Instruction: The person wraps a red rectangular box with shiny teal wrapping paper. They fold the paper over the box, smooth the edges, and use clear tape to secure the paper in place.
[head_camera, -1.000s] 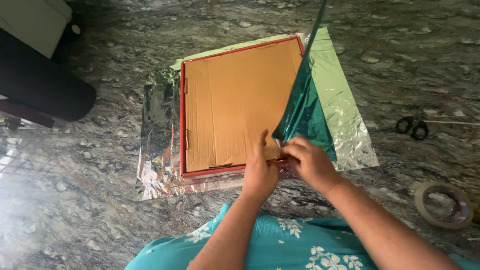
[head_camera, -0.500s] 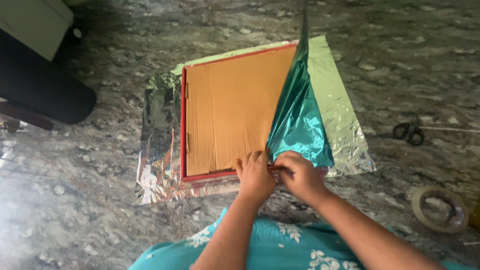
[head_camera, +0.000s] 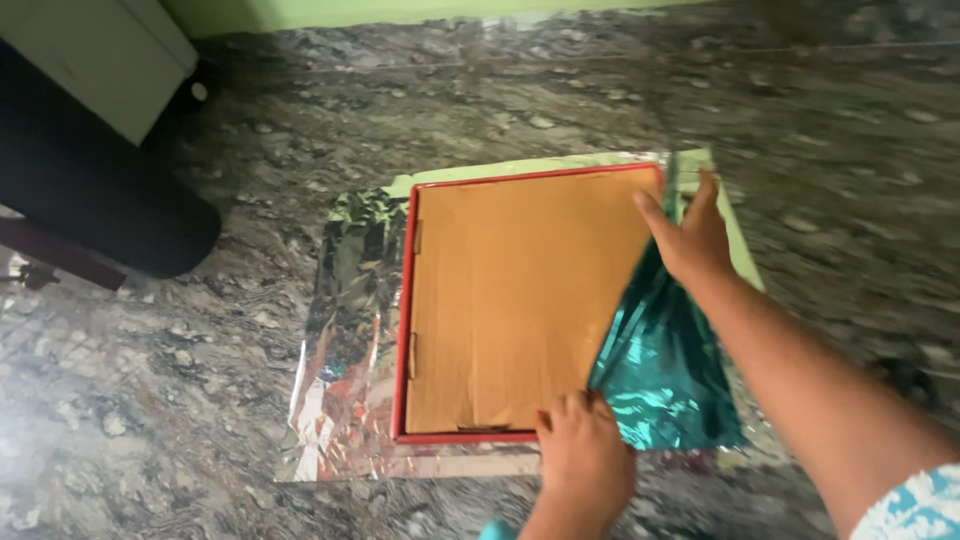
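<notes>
At the far left a dark rounded object (head_camera: 95, 200) lies on the marble floor (head_camera: 560, 90), well apart from my work. Next comes the silver side of the foil sheet (head_camera: 345, 330), spread flat under the flat cardboard box with red edge (head_camera: 520, 300), its long axis running away from me. My left hand (head_camera: 585, 460) presses the near edge of the box, fingers flat, holding nothing. To the right the sheet shows its teal side (head_camera: 665, 375), lifted over the box's right edge. My right hand (head_camera: 690, 235) is nearer to that fold; its grip pinches the foil at the far right corner
</notes>
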